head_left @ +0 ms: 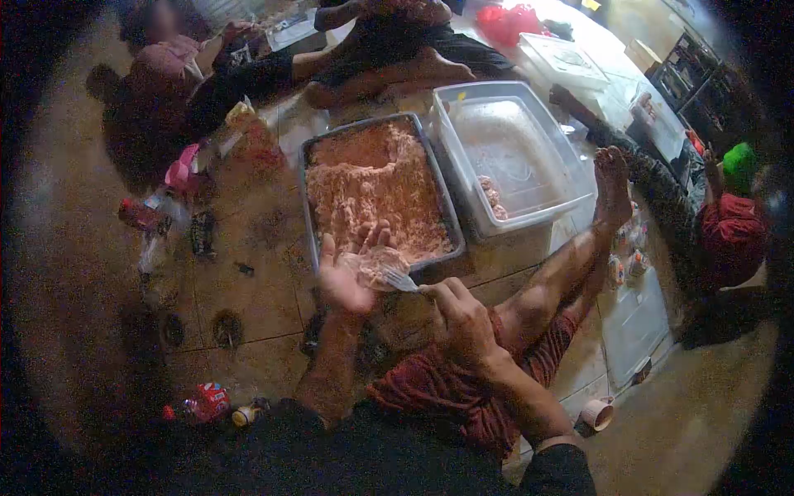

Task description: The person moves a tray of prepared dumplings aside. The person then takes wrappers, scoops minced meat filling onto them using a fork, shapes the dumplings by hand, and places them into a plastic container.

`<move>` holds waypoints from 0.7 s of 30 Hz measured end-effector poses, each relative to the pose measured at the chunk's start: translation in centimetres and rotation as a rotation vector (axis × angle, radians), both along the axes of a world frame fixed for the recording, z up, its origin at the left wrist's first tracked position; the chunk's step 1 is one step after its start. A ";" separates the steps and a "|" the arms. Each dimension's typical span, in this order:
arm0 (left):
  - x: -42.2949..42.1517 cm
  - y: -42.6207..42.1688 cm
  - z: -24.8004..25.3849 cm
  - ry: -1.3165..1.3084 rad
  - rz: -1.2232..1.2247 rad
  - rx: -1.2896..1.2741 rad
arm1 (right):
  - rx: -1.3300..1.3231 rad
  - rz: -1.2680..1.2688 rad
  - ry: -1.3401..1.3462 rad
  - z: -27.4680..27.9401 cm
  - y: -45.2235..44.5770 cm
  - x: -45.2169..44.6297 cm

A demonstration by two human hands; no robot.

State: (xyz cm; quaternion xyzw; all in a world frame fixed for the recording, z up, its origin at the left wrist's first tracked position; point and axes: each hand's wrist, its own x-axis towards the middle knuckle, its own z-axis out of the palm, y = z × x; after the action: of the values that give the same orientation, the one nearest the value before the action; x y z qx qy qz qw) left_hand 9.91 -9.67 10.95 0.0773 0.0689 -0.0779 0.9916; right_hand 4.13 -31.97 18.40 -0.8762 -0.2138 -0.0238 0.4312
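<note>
Fork (403, 282) in right-hand fingers (451, 299)

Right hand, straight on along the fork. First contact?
The pinkish mix on the left hand, most likely. The fork in the right hand points at it, tines at its edge; depth is unclear, so whether they already touch I can't tell.

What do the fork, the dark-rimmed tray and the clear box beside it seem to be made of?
Fork: probably shiny metal, from its silvery look, though plastic is possible.
Tray: perhaps plastic, as its rim looks dark and even; finish hard to judge.
Box: likely smooth plastic, translucent with glossy highlights.
</note>
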 end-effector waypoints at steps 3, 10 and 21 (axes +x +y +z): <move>-0.4 -0.5 2.6 -0.099 -0.130 -0.148 | 0.038 0.018 -0.042 -0.2 -0.5 0.6; -0.9 -2.2 -0.4 0.126 -0.141 -0.162 | 0.082 -0.004 -0.060 -0.5 -1.3 0.8; -1.3 -3.6 1.2 -0.127 -0.161 0.007 | 0.079 -0.129 -0.167 -0.9 -1.8 1.3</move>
State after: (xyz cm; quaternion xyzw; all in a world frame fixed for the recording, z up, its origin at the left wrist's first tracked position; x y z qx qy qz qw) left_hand 8.57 -13.24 12.13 0.0907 -0.0005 -0.1520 0.9842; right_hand 5.42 -33.77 17.50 -0.8655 -0.1910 -0.1329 0.4436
